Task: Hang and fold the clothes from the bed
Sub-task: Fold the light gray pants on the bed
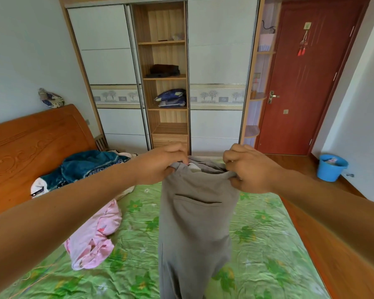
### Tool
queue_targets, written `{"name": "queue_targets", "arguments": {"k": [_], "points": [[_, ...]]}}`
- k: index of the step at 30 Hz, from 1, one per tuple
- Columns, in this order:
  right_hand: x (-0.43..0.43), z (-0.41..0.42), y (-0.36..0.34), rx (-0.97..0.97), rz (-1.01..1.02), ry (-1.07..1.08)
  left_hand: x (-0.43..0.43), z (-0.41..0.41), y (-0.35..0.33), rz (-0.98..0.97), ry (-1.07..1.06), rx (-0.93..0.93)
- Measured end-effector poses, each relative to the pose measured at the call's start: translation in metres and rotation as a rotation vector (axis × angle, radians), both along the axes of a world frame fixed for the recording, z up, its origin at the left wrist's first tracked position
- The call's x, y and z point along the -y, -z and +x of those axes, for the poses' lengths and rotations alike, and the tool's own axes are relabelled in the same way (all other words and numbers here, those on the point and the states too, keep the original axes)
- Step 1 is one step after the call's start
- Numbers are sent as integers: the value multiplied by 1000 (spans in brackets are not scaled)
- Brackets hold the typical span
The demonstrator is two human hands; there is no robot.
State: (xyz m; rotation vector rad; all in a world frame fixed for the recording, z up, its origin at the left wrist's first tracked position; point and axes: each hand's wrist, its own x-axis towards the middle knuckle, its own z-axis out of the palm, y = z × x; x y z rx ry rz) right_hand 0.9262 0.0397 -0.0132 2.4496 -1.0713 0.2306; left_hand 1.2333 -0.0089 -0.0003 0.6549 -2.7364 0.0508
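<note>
Both hands pinch the waistband of the grey trousers point(194, 223): left hand point(160, 165) at one corner, right hand point(248, 169) at the other, fingers curled tight on the cloth. The trousers hang upright above the green bed sheet point(268, 244), legs running out of view below. Step judged: squaring the garment before folding. The next move calls for laying it flat on bare sheet to the right. Pink garment point(95, 234) lies just beside on the left, teal garment point(86, 165) farther off, near the headboard point(30, 143). The bed's right edge borders open floor. Beyond stand the wardrobe point(164, 83), shelves open, and a blue bucket point(330, 168).
</note>
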Motion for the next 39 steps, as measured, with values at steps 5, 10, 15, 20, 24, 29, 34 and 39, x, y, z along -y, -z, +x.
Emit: {"name": "queue_targets", "arguments": {"k": [5,10,15,20,24,29,34,39], "points": [[-4,8,11,30,157,47,1,11,-4,-197,38,63],[-1,5,18,-5,481,261,0,11,-3,-187,46,182],[-1,8,18,-2,349,237,-3,15,3,-47,4,283],[3,6,15,46,300,223,-7,11,11,59,-47,350],[2,-4,14,157,343,290,-10,17,19,0,-25,202],[1,-3,7,458,655,407,-5,7,16,0,-10,118],[2,4,8,366,583,332,-1,3,4,-11,8,95],[3,21,16,339,616,155,-2,6,-2,-45,18,101]]}}
